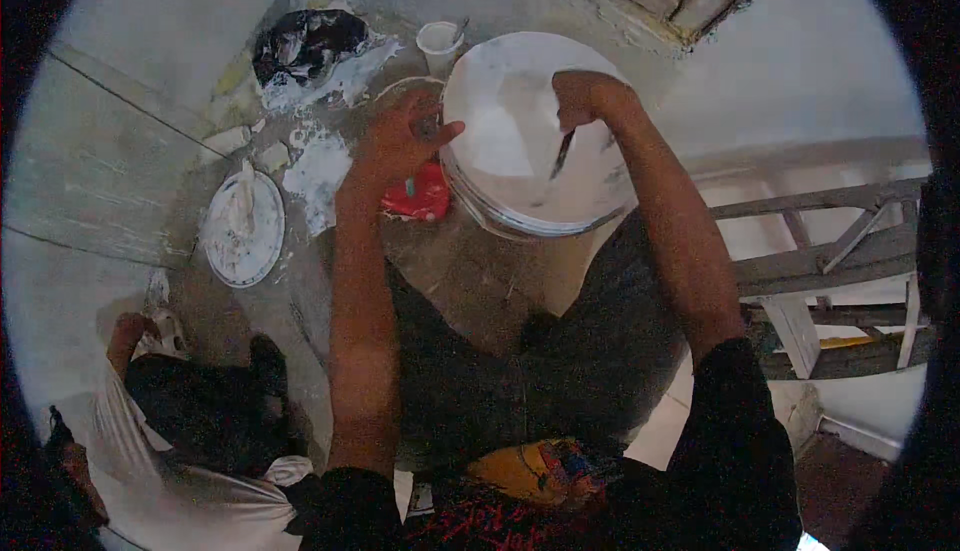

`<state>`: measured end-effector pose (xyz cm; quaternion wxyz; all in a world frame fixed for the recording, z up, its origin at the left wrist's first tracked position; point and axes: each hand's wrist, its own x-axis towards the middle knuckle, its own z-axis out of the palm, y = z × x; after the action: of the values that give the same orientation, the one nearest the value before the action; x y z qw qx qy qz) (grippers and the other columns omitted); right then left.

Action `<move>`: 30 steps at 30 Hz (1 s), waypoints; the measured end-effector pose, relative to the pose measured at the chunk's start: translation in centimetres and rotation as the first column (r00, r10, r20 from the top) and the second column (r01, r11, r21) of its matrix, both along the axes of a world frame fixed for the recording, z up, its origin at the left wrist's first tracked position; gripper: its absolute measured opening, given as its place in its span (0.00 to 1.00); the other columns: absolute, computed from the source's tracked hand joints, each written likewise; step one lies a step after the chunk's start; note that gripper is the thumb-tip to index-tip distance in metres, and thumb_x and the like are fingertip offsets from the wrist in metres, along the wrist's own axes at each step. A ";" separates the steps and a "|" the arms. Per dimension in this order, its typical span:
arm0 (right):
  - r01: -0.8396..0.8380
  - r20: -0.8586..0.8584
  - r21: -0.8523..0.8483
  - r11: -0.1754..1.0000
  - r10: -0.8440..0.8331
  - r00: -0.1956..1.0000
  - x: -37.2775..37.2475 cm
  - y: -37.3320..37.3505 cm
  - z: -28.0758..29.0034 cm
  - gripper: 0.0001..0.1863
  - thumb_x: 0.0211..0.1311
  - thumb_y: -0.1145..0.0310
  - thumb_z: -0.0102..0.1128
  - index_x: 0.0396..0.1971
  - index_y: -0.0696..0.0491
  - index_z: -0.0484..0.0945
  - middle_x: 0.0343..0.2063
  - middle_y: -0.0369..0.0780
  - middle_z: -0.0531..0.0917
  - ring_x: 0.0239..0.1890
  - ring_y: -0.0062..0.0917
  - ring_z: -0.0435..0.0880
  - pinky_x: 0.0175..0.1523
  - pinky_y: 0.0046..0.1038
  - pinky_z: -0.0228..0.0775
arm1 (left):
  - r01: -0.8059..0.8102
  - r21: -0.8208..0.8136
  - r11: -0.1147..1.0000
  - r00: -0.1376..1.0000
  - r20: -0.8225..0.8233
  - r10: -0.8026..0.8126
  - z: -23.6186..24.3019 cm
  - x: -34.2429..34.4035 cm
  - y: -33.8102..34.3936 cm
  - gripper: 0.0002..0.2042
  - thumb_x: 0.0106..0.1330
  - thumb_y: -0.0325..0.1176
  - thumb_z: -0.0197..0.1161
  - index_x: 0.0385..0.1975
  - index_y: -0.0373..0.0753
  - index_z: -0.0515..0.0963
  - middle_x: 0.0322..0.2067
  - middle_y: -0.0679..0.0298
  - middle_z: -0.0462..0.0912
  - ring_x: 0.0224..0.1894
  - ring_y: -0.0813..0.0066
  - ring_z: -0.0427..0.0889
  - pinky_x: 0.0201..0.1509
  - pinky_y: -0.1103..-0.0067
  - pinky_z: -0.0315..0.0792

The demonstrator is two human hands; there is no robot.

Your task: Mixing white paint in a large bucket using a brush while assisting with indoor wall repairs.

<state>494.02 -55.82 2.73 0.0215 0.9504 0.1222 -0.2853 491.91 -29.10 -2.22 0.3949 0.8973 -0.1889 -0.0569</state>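
Observation:
A stack of round white discs (pixel 490 196), perhaps plates, stands between my knees, with its top face tilted towards me. Over that top, my right hand (pixel 592 99) is closed around a thin, dark, blade-like tool (pixel 563 156); its tip points down at the white surface. My left hand (pixel 408 141) is beside the stack's left rim, fingers apart, with one finger reaching to the edge. Nothing shows in its grasp. Below it lies a red object (pixel 420 196) smeared with white, partly hidden by my wrist.
A white cup (pixel 438 46) with a stick or spoon stands behind. Black plastic (pixel 310 46) and white smears lie at the far left. A white-smeared plate (pixel 242 251) sits nearer. Another person's hand (pixel 132 331) is at the left. A wooden frame (pixel 800 266) stands right.

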 end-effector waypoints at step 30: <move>-0.023 0.086 0.055 0.998 0.018 0.996 1.9 -1.6 -2.9 0.16 0.36 0.62 0.66 0.17 0.62 0.76 0.16 0.49 0.78 0.24 0.39 0.80 0.31 0.37 0.70 | 0.058 -0.039 0.998 0.990 -0.129 -0.063 0.0 -0.2 0.8 0.31 0.54 0.47 0.65 0.54 0.37 0.65 0.46 0.52 0.75 0.46 0.64 0.77 0.48 0.70 0.71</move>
<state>495.88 -57.38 -0.19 0.0031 0.9606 0.1389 -0.2407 491.73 -28.29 -2.21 0.4204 0.8783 -0.1907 -0.1241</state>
